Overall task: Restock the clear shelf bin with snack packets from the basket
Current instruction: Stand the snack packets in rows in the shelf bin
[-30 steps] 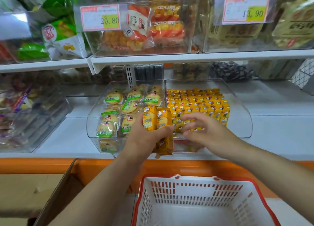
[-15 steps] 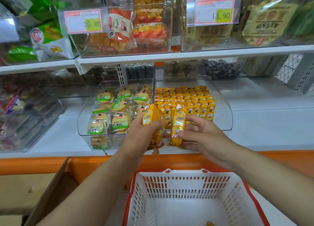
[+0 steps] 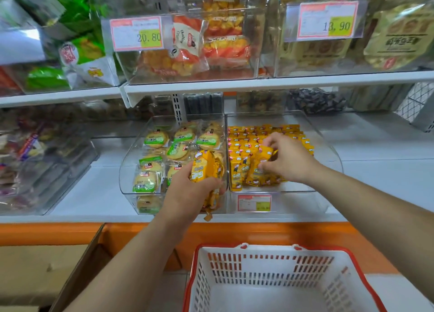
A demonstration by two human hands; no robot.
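At the lower left, an open cardboard box (image 3: pixel 47 271) stands against the orange base under a white shelf (image 3: pixel 375 177). On the shelf, left of centre, a cake bin (image 3: pixel 126 170) holds round cakes (image 3: pixel 156 139) in clear wrappers with green labels. Its right wall touches the clear bin (image 3: pixel 328 152). Your left hand (image 3: pixel 185 194) is raised in front of the cake bin's right end, with the fingers curled round a bundle (image 3: pixel 203 168) of yellow packets. The bundle stands roughly upright, and its lower ends hang below your palm, above the shelf edge. Just to the right, the clear bin holds close rows of the same yellow packets (image 3: pixel 244 145), standing on edge. Your right hand (image 3: pixel 288 159) reaches into this bin from the right. Its thumb and fingertips pinch one packet (image 3: pixel 266 153) low over the front rows, though you cannot tell whether it touches them. A red-bordered price tag (image 3: pixel 254 203) sits on the bin's front wall. At the lower right, below the shelf and between your forearms, stands the white basket (image 3: pixel 270 267) with its red rim.
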